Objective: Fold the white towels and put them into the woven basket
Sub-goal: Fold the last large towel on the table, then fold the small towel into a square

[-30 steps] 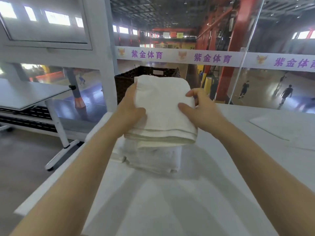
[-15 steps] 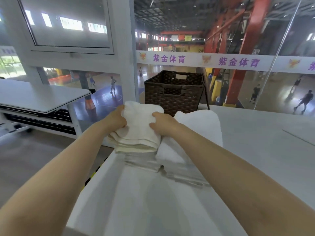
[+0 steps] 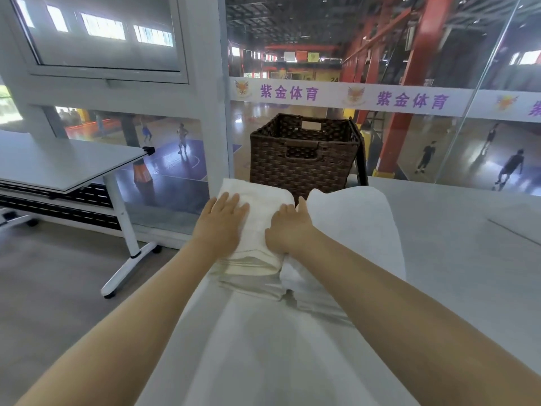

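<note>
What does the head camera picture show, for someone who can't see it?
Two hands, left hand and right hand, rest on a folded white towel on a white table, a brown woven basket just behind.

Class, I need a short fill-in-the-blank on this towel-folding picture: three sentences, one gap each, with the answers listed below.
1. Both hands rest on the ______ towel.
2. The woven basket stands on the table ______ the towels.
3. The left hand lies flat with its fingers ______.

Answers: folded; behind; straight
</note>
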Motion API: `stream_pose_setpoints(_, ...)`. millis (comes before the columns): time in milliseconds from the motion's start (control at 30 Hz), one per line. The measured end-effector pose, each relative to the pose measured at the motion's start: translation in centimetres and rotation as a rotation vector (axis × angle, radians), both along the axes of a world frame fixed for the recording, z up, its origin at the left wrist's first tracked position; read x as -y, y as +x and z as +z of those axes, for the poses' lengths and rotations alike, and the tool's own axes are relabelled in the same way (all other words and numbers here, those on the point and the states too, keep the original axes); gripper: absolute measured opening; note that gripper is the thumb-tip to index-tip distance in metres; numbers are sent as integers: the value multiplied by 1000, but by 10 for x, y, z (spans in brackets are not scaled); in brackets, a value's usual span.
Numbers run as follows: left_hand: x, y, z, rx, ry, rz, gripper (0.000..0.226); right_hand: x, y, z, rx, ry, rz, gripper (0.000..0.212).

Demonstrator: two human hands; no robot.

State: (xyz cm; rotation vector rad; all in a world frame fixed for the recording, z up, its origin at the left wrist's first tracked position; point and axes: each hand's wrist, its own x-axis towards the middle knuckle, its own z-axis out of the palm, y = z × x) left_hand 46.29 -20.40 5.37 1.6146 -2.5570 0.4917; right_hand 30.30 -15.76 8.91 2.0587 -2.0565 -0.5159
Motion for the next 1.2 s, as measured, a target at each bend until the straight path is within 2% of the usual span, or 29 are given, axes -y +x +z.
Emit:
stream_pose_setpoints(233,-2,4,18,-9,323,42,55,1,-8,-2,100,37,42,64)
stream_pose_setpoints(367,-4,-9,27,59,279,117,61,-5,-12,4,187,4,94,65)
stream_pose_setpoints(467,-11,-19,33,0,160,121,61,-20,-24,12,331,-62,170,62)
stream_pose_setpoints(600,-31,-46,48,-196,-16,-12,59,-38,-59,25,501,-288,166,51)
stream_pose_setpoints(700,-49,-81,59,-309,-31,-130,58,-56,-95,35,514,-386,116,55)
stream_pose_setpoints(833,-75,-136,72,-356,14,-245,56,-83,-154,41,574,-577,66,50)
stream_pose_setpoints(967,-106,-195,78,-376,71,-380,57,-107,-219,27,652,-637,-43,41)
stream_pose_setpoints(1067,-138,-246,80,-464,136,-472,55,-127,-272,8,678,-651,-160,45)
stream_pose_setpoints(1200,-179,-317,57,-482,226,-605,55,-151,-353,-34,722,-602,-357,43)
